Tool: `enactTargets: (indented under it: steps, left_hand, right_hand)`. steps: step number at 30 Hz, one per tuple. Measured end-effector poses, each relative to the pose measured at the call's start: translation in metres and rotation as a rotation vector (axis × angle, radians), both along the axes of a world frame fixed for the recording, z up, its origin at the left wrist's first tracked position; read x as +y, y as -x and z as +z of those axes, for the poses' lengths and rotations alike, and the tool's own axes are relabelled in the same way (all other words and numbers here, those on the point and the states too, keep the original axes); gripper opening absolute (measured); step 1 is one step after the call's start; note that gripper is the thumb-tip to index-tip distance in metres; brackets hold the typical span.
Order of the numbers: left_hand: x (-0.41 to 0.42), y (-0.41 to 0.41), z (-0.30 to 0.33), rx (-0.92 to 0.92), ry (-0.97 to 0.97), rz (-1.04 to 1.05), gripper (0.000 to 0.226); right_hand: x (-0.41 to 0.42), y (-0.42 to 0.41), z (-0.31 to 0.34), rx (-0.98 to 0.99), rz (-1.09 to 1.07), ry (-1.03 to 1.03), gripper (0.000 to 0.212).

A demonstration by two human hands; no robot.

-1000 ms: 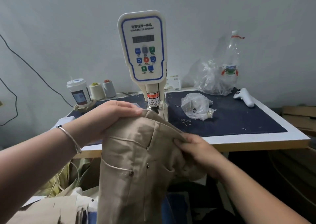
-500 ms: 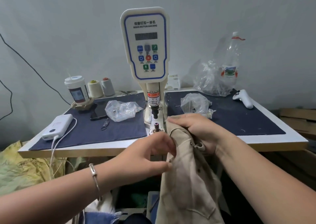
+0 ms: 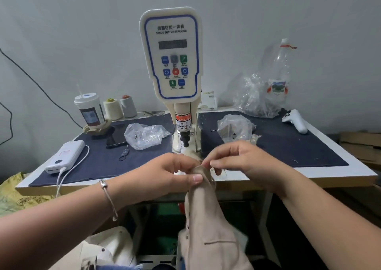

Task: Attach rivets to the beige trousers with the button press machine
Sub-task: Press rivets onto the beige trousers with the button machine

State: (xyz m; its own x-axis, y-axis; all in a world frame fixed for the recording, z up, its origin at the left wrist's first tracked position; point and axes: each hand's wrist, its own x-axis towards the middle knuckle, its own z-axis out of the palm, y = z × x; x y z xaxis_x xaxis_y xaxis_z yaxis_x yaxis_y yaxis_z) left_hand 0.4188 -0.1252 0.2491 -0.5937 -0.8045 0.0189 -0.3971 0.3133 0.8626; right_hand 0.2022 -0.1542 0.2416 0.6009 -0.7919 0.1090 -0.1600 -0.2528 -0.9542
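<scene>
Beige cotton trousers (image 3: 208, 224): top fold pinched between left hand (image 3: 175, 174) and right hand (image 3: 237, 160), hanging off the table edge just before cream servo button press machine (image 3: 172, 63), presumably for riveting.

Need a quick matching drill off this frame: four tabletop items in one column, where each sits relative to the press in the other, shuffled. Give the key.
Things:
1. power bank
2. game controller
3. thread cones
4. plastic bottle

Places, relative to the button press machine:
A. back right, upright behind a crumpled clear bag
B. front left edge of the table, white cable plugged in
C. right side, lying on the dark mat
D. back left, beside the lidded cup

Pairs: 1-B, 2-C, 3-D, 4-A
</scene>
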Motion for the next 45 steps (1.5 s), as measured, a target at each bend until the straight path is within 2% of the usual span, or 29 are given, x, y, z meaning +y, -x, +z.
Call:
enactTargets:
  steps: [5,7,9,14,19,22,25,28,30,32,34,37,40,45]
  left_hand:
    - [-0.013,-0.009,0.006,0.060,-0.134,-0.021,0.033]
    - [-0.018,-0.015,0.005,0.050,-0.150,-0.029,0.033]
    - [-0.023,-0.022,0.003,0.027,-0.158,-0.023,0.034]
    - [-0.036,-0.042,-0.012,0.011,-0.267,-0.025,0.018]
    - [-0.057,-0.045,-0.037,0.086,-0.307,0.076,0.017]
    - [-0.074,-0.041,-0.048,0.186,-0.372,0.161,0.017]
    - [-0.077,-0.037,-0.064,0.311,-0.547,0.224,0.013]
    - [-0.065,-0.036,-0.088,0.370,-0.771,0.093,0.034]
    - [-0.059,-0.037,-0.093,0.407,-0.839,0.052,0.034]
    - [-0.066,-0.041,-0.088,0.423,-0.755,0.122,0.023]
    - [-0.082,-0.048,-0.077,0.355,-0.586,0.208,0.014]
    - [-0.104,-0.058,-0.071,0.302,-0.431,0.245,0.016]
    - [-0.115,-0.061,-0.076,0.294,-0.395,0.225,0.014]
    - [-0.124,-0.058,-0.085,0.310,-0.407,0.253,0.015]
  right_hand:
    - [-0.010,0.000,-0.013,0.007,0.151,-0.119,0.008]
    - [-0.016,0.001,-0.014,0.048,0.184,-0.115,0.002]
    - [-0.025,0.004,-0.014,0.100,0.203,-0.099,0.005]
    - [-0.047,0.011,-0.022,0.059,0.280,-0.181,0.005]
    - [-0.071,-0.001,-0.040,-0.128,0.229,-0.396,0.010]
    - [-0.084,-0.010,-0.051,-0.129,0.113,-0.433,0.017]
    - [-0.090,-0.015,-0.066,-0.101,0.074,-0.493,0.023]
    - [-0.085,-0.013,-0.074,-0.017,0.277,-0.617,0.020]
    - [-0.084,-0.012,-0.074,-0.006,0.349,-0.652,0.015]
    - [-0.090,-0.015,-0.072,-0.035,0.268,-0.609,0.019]
    - [-0.100,-0.022,-0.069,-0.005,0.133,-0.442,0.024]
    - [-0.116,-0.031,-0.070,0.018,0.014,-0.279,0.025]
    - [-0.125,-0.032,-0.077,-0.022,-0.021,-0.300,0.031]
    - [-0.133,-0.030,-0.097,-0.173,-0.003,-0.386,0.018]
